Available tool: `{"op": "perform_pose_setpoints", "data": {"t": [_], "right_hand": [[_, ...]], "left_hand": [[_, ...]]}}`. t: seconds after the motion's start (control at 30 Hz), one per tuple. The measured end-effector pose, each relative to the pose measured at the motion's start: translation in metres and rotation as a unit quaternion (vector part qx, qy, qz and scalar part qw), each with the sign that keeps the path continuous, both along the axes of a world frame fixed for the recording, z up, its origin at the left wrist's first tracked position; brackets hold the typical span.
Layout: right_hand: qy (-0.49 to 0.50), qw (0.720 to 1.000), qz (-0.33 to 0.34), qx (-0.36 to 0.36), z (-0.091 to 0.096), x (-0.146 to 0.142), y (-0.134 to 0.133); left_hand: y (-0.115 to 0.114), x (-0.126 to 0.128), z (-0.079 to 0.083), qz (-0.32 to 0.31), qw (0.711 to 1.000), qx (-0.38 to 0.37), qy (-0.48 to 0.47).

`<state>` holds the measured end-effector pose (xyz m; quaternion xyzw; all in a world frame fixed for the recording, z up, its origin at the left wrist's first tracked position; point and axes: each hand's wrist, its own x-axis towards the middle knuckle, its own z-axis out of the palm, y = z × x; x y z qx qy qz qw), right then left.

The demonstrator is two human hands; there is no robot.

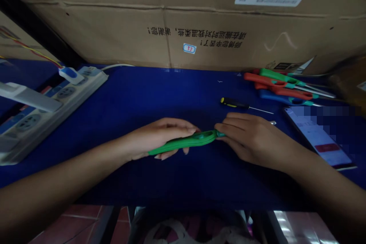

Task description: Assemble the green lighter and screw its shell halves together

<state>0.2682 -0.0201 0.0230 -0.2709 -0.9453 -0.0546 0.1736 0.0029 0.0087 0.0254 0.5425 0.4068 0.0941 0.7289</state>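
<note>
Gripping green-handled tool (pixel 185 142) with left hand (pixel 156 137), fingers curled closed around handle; pinching opposite end with right hand (pixel 251 139), fingertips shut on it. Positioned level, mid blue table (pixel 143 91), screwdriver (pixel 232 103) just beyond.

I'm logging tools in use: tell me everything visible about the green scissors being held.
The green scissors have a long, matte green plastic-looking handle with a teal-lined finger loop. They lie roughly level over the blue table, handle to the left. The left hand wraps the handle end; the right hand covers the blades, so those are hidden.
</note>
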Motion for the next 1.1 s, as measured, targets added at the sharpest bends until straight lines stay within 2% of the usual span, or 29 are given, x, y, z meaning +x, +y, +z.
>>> {"op": "perform_pose_setpoints", "data": {"t": [0.07, 0.1, 0.17, 0.23, 0.3, 0.4, 0.6, 0.7, 0.8, 0.97, 1.1], "right_hand": [[-0.008, 1.000, -0.016, -0.025, 0.001, 0.001, -0.001], [-0.014, 0.999, -0.021, -0.028, 0.002, 0.001, -0.002], [-0.025, 0.999, -0.020, -0.022, 0.001, -0.004, -0.004], [-0.029, 1.000, -0.007, -0.010, -0.001, -0.010, -0.008], [-0.036, 0.999, 0.008, 0.001, -0.002, -0.016, -0.012], [-0.034, 0.999, 0.015, 0.006, -0.001, -0.020, -0.016], [-0.025, 1.000, 0.018, -0.005, 0.000, -0.016, -0.016], [-0.005, 0.999, 0.040, 0.006, -0.003, -0.017, -0.014], [0.012, 0.998, 0.057, 0.013, -0.006, -0.018, -0.013], [0.030, 0.998, 0.050, -0.024, -0.008, -0.020, -0.013], [0.049, 0.997, 0.055, -0.027, -0.008, -0.020, -0.015]], "left_hand": [[-0.001, -0.002, 0.006, -0.042, 0.989, 0.144, 0.010], [-0.003, -0.002, 0.008, -0.066, 0.969, 0.239, 0.021], [-0.009, -0.003, 0.010, -0.106, 0.906, 0.406, 0.055], [-0.017, -0.001, 0.010, -0.134, 0.859, 0.481, 0.113], [-0.024, 0.001, 0.008, -0.155, 0.839, 0.501, 0.148], [-0.029, 0.004, 0.005, -0.156, 0.839, 0.503, 0.136], [-0.027, 0.007, 0.000, -0.122, 0.879, 0.455, 0.073], [-0.026, 0.008, -0.004, -0.110, 0.910, 0.396, 0.049], [-0.025, 0.009, -0.009, -0.102, 0.939, 0.321, 0.065], [-0.024, 0.010, -0.010, -0.095, 0.961, 0.250, 0.073], [-0.022, 0.013, -0.005, -0.081, 0.983, 0.156, 0.047]]}}
